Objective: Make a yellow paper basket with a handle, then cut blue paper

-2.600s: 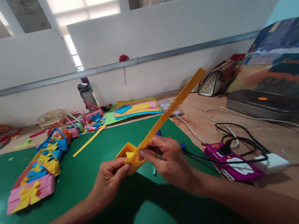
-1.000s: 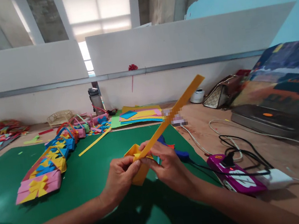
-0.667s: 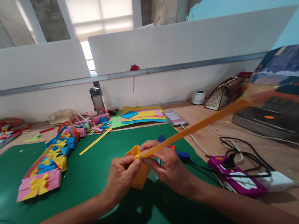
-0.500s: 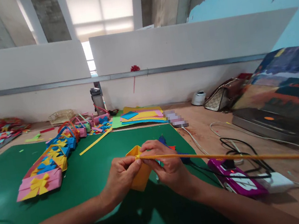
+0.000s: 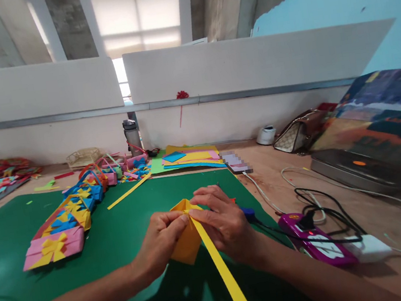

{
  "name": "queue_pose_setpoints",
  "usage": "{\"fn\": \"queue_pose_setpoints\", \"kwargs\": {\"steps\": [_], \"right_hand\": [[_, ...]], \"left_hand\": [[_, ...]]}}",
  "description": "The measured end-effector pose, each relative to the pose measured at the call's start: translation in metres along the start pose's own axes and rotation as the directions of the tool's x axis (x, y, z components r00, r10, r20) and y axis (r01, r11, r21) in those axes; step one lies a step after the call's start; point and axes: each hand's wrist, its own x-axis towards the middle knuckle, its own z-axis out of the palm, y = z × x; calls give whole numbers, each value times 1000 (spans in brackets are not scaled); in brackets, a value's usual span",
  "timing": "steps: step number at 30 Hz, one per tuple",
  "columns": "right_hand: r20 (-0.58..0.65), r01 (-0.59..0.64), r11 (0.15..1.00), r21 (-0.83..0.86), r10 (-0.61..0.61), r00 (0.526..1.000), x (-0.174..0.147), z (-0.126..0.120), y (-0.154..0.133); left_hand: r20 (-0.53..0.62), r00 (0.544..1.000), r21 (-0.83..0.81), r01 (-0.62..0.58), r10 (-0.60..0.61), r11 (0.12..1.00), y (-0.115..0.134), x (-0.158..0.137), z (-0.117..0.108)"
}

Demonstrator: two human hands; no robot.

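Over the green mat (image 5: 124, 247), my left hand (image 5: 163, 241) pinches the top edge of a small folded yellow paper pouch (image 5: 187, 248) between thumb and fingers. My right hand (image 5: 228, 224) is closed on a long yellow paper strip (image 5: 222, 273) close to the pouch's top edge. From there the strip runs down toward me past the bottom of the view. My fingers hide the spot where strip and pouch meet. Partly behind my right hand lies a blue object (image 5: 248, 214) with a black cable.
Paper bags with bows (image 5: 55, 247) stand in a row on the left. Another yellow strip (image 5: 129, 191) lies by stacked coloured paper (image 5: 190, 157). To the right are a purple power strip (image 5: 315, 239), tangled cables, a dark case (image 5: 362, 171) and a handbag (image 5: 295, 131). A bottle (image 5: 132, 135) stands behind.
The strip's free end has swung from pointing far right to hanging down toward me. My right fingers have shifted on it, and the pouch has tilted slightly.
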Motion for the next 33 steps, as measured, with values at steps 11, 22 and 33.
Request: {"fn": "queue_pose_setpoints", "kwargs": {"steps": [11, 22, 33], "right_hand": [[75, 190, 931, -311, -176, 982, -5, 1, 0], [133, 232, 877, -420, -193, 972, -7, 3, -3], [157, 238, 886, -399, -190, 969, -13, 9, -3]], "left_hand": [[27, 999, -115, 31, -28, 993, 6, -1, -3], [26, 998, -204, 61, -57, 977, 7, 1, -3], [15, 1000, -275, -4, 8, 962, 6, 9, -7]]}}
